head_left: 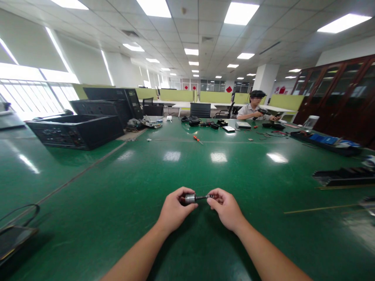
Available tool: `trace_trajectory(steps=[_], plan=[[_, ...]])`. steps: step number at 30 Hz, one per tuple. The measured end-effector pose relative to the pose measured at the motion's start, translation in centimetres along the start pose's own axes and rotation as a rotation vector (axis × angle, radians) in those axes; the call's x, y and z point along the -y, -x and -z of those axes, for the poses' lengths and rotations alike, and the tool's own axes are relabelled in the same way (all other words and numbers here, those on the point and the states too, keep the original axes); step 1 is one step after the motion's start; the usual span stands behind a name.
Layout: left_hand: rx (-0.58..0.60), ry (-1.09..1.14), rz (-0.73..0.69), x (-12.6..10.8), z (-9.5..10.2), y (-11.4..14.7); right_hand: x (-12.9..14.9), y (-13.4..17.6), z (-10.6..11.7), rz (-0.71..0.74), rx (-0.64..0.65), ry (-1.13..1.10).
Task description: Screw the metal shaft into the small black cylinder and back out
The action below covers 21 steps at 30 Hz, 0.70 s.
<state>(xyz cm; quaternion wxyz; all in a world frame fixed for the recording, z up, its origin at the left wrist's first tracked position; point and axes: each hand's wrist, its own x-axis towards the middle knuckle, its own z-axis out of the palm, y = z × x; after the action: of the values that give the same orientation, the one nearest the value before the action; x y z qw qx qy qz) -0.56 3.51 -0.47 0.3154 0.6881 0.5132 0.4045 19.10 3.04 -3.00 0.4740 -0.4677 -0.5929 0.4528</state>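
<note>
1. At the lower left, a dark flat device is cut off by the frame edge; a black cable lies just behind it.
2. Farther back, an open black case stands on the green table; its high side hides most of its inside.
3. The left hand pinches a silver cylinder between thumb and fingers, which cover its left end.
4. That cylinder belongs to a metal part held above the table, near its front; a thin dark shaft runs rightward from it.
5. Well behind lies an orange screwdriver.
6. The right hand pinches the shaft's far end, partly hiding the tip; its exact shape is unclear.
7. Across the table, a person holds dark items too small to identify.
8. At right, a black channel runs out of frame.
</note>
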Motion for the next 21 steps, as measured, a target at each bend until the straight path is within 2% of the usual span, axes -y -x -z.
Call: trace_trajectory(steps=[17,21], plan=[[0.001,0.059,0.024,-0.26,0.16,-0.02,-0.06,-0.16,-0.13,-0.012,-0.008,-0.077],[0.008,0.085,0.037,-0.08,0.21,-0.16,0.23,-0.47,0.11,-0.049,-0.054,-0.225]])
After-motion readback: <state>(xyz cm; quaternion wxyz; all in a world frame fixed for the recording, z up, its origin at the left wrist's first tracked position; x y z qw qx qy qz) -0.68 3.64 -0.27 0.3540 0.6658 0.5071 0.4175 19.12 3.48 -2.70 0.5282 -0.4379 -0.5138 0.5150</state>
